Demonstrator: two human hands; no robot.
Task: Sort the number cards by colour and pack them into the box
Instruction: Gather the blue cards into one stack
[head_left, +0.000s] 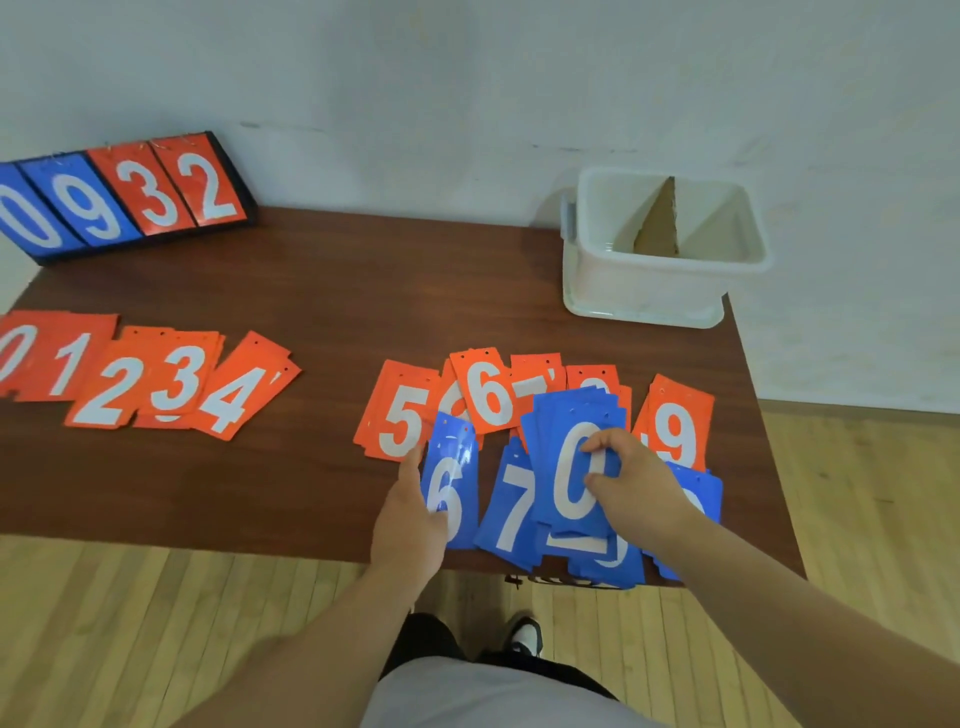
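right hand (631, 478) pinching a small stack of blue cards, top one a blue 0 card (574, 467), thumb and fingertips curled on its right edge, over the blue pile near the table's (322, 291) front edge. left hand (410, 512) flat and loosely open on the left edge of a blue 6 card (449, 478), grasping nothing. blue 7 card (511, 512) between the two. orange cards (171, 384) fanned 0 to 4 at left, more orange ones, 5 to 9, just behind the blue pile. white box (660, 280) with cardboard divider at far right corner. scoreboard (119, 197) at far left.
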